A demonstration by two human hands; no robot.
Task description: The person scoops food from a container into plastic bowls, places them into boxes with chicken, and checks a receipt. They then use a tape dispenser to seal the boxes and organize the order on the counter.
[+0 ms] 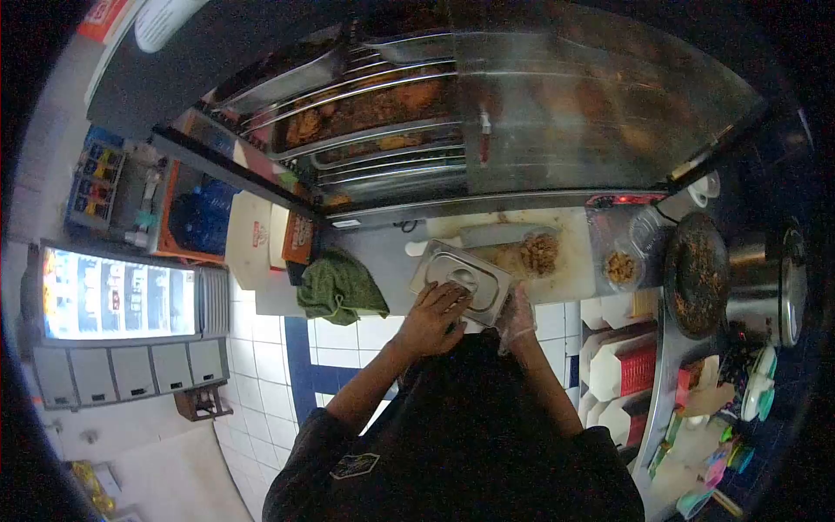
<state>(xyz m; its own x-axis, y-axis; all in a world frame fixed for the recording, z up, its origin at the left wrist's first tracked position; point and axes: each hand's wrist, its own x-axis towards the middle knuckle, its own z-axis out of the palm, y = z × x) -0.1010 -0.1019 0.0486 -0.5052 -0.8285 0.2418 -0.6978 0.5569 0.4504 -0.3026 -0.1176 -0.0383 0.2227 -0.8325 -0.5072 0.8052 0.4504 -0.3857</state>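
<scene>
At the counter's near edge is a small steel food pan with a lid (483, 277). Bare and palm down, my left hand (437, 318) has its fingers on the lid beside the recessed handle, with its thumb toward the pan's near edge. My right hand (518, 320), in a clear plastic glove, is closed around the pan's right side; its fingertips are partly hidden. Behind the pan, a wide-bladed knife with a white handle (435, 246) lies on a cutting board (574, 265). Chopped brown food, apparently meat (540, 254), is piled on that board.
A green cloth (339, 287) lies at the left. To the right are a clear tub of chopped food (621, 268), a dark round pan (696, 277) and a large steel pot (761, 291). A glass-fronted cabinet with food trays (374, 113) stands behind the counter.
</scene>
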